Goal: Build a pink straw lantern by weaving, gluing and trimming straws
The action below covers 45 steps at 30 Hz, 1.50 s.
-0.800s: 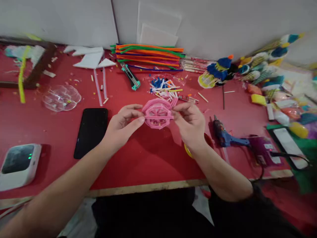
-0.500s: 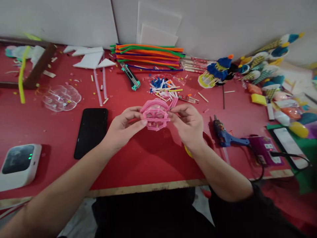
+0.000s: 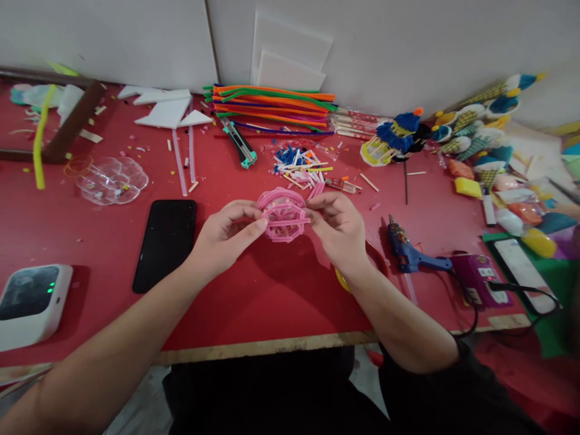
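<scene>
A round pink frame of straw pieces (image 3: 281,214) hangs just above the red table (image 3: 254,290), held from both sides. My left hand (image 3: 224,237) pinches its left rim with thumb and fingers. My right hand (image 3: 339,226) grips its right rim, fingers curled. Behind the frame lies a heap of cut straw bits (image 3: 299,164) in blue, white and pink. A yellow and red ring-shaped object (image 3: 343,282) peeks out under my right wrist.
A black phone (image 3: 165,243) lies left of my hands, a white device (image 3: 31,305) at the front left. A blue glue gun (image 3: 408,252) with cable lies to the right. Coloured pipe cleaners (image 3: 272,104), a cutter (image 3: 240,145), a clear plastic dish (image 3: 111,180) and craft birds (image 3: 471,139) lie farther back.
Both hands have turned the pink frame, tilting it a little, and drawn it slightly nearer. The view has shifted a bit to the right.
</scene>
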Each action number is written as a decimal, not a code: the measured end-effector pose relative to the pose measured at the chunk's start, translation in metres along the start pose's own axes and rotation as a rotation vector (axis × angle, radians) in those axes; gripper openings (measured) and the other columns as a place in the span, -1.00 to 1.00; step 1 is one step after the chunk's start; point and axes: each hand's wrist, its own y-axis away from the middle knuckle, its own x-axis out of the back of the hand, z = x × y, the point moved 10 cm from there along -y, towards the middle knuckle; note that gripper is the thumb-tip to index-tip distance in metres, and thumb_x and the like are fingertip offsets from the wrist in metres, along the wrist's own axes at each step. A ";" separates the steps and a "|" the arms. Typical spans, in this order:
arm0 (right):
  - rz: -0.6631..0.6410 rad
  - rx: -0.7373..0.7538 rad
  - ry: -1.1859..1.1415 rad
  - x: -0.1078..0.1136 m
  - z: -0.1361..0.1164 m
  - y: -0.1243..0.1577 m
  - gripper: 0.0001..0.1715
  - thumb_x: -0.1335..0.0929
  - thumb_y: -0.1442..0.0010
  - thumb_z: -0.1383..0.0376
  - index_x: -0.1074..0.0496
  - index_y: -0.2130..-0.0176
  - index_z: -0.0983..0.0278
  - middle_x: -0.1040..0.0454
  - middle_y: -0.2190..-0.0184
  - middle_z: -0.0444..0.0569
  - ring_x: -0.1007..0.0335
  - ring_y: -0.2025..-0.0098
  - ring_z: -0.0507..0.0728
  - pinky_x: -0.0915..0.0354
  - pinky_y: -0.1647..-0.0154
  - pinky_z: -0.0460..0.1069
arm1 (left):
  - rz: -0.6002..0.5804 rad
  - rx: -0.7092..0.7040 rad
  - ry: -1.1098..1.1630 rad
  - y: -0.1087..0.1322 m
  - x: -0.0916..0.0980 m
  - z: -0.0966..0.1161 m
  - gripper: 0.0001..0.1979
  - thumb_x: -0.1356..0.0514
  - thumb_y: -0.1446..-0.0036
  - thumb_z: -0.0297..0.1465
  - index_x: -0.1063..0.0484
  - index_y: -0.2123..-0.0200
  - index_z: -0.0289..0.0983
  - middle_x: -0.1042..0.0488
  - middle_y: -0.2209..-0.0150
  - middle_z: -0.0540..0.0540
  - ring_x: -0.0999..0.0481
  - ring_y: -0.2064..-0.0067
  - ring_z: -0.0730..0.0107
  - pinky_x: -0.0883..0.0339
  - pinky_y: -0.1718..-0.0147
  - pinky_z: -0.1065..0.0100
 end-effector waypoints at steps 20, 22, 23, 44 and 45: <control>-0.062 0.087 0.082 -0.003 -0.010 0.003 -0.94 -0.40 -0.21 0.31 -0.53 0.27 0.16 -0.57 0.17 -0.08 -0.52 0.07 0.11 -0.45 0.05 0.04 | -0.006 -0.191 -0.284 0.007 0.000 0.019 -0.85 -0.26 -0.22 -0.25 -0.49 0.32 -0.20 -0.52 0.15 -0.12 -0.53 0.03 0.22 -0.35 -0.10 0.18; -0.056 0.110 0.063 -0.001 -0.010 0.004 -0.88 -0.37 -0.26 0.30 -0.55 0.27 0.14 -0.55 0.16 -0.08 -0.49 0.05 0.12 -0.42 0.01 0.07 | 0.001 -0.181 -0.279 0.007 0.000 0.019 -0.86 -0.26 -0.22 -0.26 -0.49 0.32 -0.20 -0.52 0.15 -0.12 -0.53 0.05 0.23 -0.36 -0.09 0.18; -0.058 0.122 0.043 0.000 -0.011 0.004 -0.85 -0.35 -0.28 0.29 -0.56 0.27 0.13 -0.54 0.18 -0.08 -0.47 0.06 0.12 -0.39 0.01 0.08 | 0.001 -0.174 -0.274 0.007 0.000 0.018 -0.86 -0.26 -0.22 -0.26 -0.48 0.32 -0.19 -0.51 0.16 -0.11 -0.52 0.05 0.23 -0.35 -0.09 0.18; -0.078 0.099 0.058 -0.008 -0.021 0.007 -0.86 -0.48 -0.17 0.21 -0.51 0.40 0.18 -0.56 0.38 -0.10 -0.50 0.29 0.08 -0.48 0.23 0.01 | 0.016 -0.166 -0.203 0.007 0.002 0.015 -0.91 -0.27 -0.20 -0.30 -0.51 0.27 -0.18 -0.51 0.20 -0.07 -0.52 0.10 0.25 -0.37 -0.05 0.18; -0.080 0.093 0.060 -0.008 -0.020 0.007 -0.87 -0.48 -0.16 0.23 -0.51 0.40 0.18 -0.57 0.37 -0.10 -0.51 0.28 0.09 -0.49 0.21 0.02 | 0.016 -0.162 -0.204 0.006 0.002 0.015 -0.91 -0.27 -0.20 -0.29 -0.51 0.27 -0.18 -0.52 0.20 -0.08 -0.52 0.11 0.25 -0.38 -0.04 0.18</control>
